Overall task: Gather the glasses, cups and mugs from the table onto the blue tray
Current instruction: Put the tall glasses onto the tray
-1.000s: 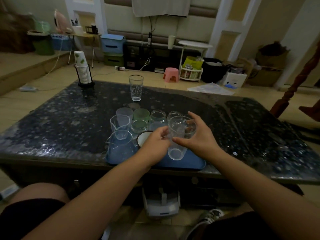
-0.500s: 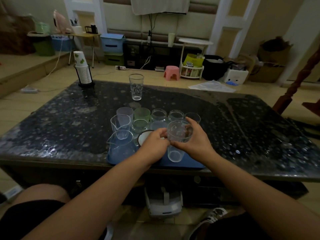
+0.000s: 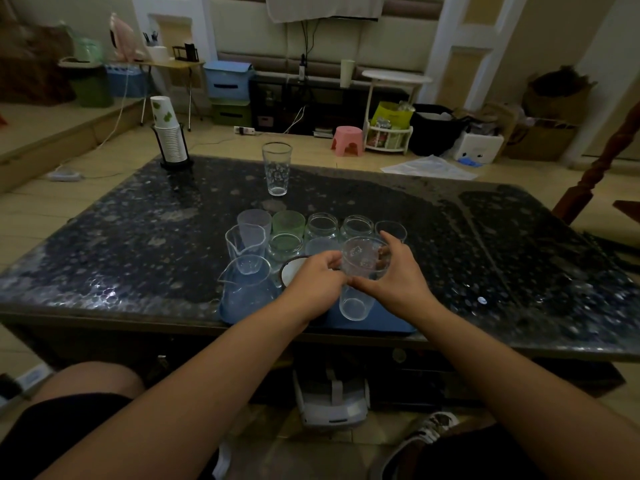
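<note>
A blue tray (image 3: 381, 325) lies at the near edge of the dark table (image 3: 138, 237). It holds several clear, green and frosted glasses (image 3: 287, 221), two clear pitchers (image 3: 247, 278) and a white cup (image 3: 292, 270). My right hand (image 3: 394, 278) grips a tall clear tumbler (image 3: 360, 275) whose base is low over the tray's front right part. My left hand (image 3: 317, 282) touches the tumbler's left side with thumb and fingertips. Another tall clear glass (image 3: 276, 169) stands alone farther back on the table.
A black holder with stacked paper cups (image 3: 169, 136) stands at the table's far left corner. A white headset (image 3: 330, 400) lies on the floor under the table's near edge. Beyond the table are a pink stool (image 3: 347, 140), boxes and shelves.
Both hands and the tumbler have drifted slightly; the tumbler stays held over the tray's front right. The camera has shifted a little.
</note>
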